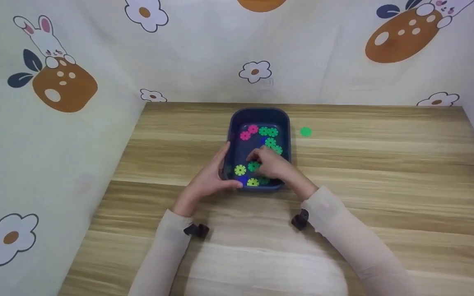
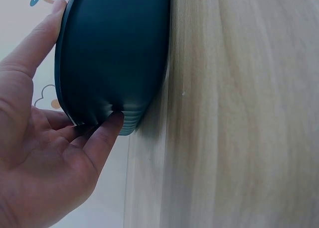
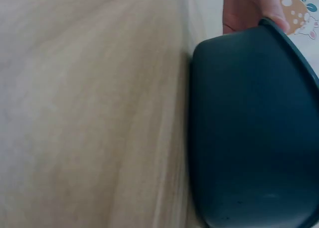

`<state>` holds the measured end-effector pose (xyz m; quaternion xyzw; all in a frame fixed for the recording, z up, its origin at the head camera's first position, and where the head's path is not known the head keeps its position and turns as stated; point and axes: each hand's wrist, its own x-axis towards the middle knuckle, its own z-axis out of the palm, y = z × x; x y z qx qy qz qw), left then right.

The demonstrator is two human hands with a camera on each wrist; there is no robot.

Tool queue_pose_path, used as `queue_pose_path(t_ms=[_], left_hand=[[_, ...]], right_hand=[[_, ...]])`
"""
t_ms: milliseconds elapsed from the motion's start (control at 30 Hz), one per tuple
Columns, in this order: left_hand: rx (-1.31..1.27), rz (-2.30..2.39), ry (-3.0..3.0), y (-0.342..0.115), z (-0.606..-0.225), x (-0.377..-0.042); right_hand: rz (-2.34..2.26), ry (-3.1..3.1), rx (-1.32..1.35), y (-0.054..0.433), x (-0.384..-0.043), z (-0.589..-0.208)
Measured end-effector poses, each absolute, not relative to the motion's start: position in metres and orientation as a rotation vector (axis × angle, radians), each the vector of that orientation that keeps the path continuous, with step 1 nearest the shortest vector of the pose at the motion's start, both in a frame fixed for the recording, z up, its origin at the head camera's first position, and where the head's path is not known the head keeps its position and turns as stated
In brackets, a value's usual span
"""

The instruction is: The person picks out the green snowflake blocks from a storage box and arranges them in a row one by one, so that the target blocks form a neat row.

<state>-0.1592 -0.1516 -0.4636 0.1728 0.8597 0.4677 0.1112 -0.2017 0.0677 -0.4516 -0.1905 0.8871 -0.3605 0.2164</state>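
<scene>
A dark blue plastic bin (image 1: 240, 151) stands on the table, with flat notched plastic discs inside. My left hand (image 1: 207, 177) grips its near left corner, the thumb along the near rim and the fingers at the left side. In the left wrist view, that hand (image 2: 50, 158) holds the outer wall (image 2: 114, 54). My right hand (image 1: 275, 163) reaches into the bin, fingers bent down beside a green disc (image 1: 253, 166); its fingertips are partly hidden, so any held disc cannot be made out. Yellow discs (image 1: 240, 169) lie near the left hand.
Pink discs (image 1: 245, 135) and more green discs (image 1: 273, 132) lie at the bin's far end. Outside it, a round green piece (image 1: 305, 131) rests on the wooden table (image 1: 385, 164) to the right. A patterned cloth (image 1: 204, 49) hangs behind.
</scene>
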Motion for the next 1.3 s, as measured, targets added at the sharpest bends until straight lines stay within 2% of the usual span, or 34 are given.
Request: queue_pose_path(t_ms=[433, 1300], left_hand=[[0.455, 1.398, 2.503, -0.151, -0.462, -0.157], [0.481, 1.376, 2.52, -0.151, -0.463, -0.158]], right_hand=[[-0.914, 2.492, -0.543, 0.061, -0.203, -0.456], [-1.544, 2.349, -0.485, 0.071, -0.201, -0.444]])
